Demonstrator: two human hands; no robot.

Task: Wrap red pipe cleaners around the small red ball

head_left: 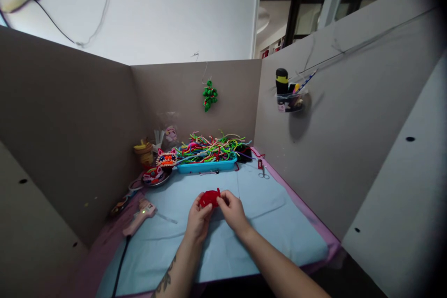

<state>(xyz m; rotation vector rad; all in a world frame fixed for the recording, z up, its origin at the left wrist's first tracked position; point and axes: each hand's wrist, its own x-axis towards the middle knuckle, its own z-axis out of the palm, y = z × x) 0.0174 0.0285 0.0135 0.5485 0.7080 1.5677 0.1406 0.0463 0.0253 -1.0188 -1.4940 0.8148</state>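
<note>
A small fuzzy red piece [210,198], apparently of pipe cleaner, is held between both hands above the blue table cover. My left hand [199,216] is closed around its left side, with the thumb across the front. At its right edge my right hand [231,209] pinches with thumb and index finger, where a short red end sticks up. The exact shape of the piece is partly hidden by my fingers. To the left lies a pink hot glue gun [141,219] with a small green light, a clear glue stick beside it.
A blue tray [207,165] heaped with coloured pipe cleaners stands at the back. Left of it are a metal bowl [159,182] with finished pieces and a pot [144,154]. Scissors [264,174] lie at the right. Grey partitions [314,158] enclose the table.
</note>
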